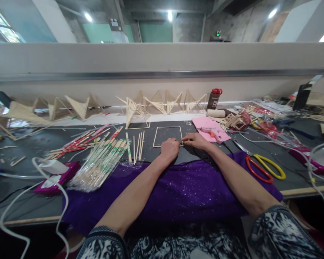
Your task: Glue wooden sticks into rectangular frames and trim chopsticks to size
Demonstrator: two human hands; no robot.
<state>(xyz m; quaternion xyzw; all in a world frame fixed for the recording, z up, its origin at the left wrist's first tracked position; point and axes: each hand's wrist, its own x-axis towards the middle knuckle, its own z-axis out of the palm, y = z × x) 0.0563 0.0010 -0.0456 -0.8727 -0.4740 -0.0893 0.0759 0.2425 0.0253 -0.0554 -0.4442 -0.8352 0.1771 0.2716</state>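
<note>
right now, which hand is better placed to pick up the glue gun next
Probably the right hand: it is nearer the pink sheet where the glue gun lies, while the left hand is farther off, beside the stick frame.

Short sleeves (286,235) in mottled black-and-white print, narrow dark cuffs (108,232), matching shirt front (172,246), bare forearms (140,196)

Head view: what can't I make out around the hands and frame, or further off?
Head view: part of the frame, hidden behind the left hand.
Head view: whether the right hand pinches anything; too small to tell.
Head view: smaller print on the bottle; too small.
Head view: left end of the leftmost stick model, cut off by the left edge.
</note>
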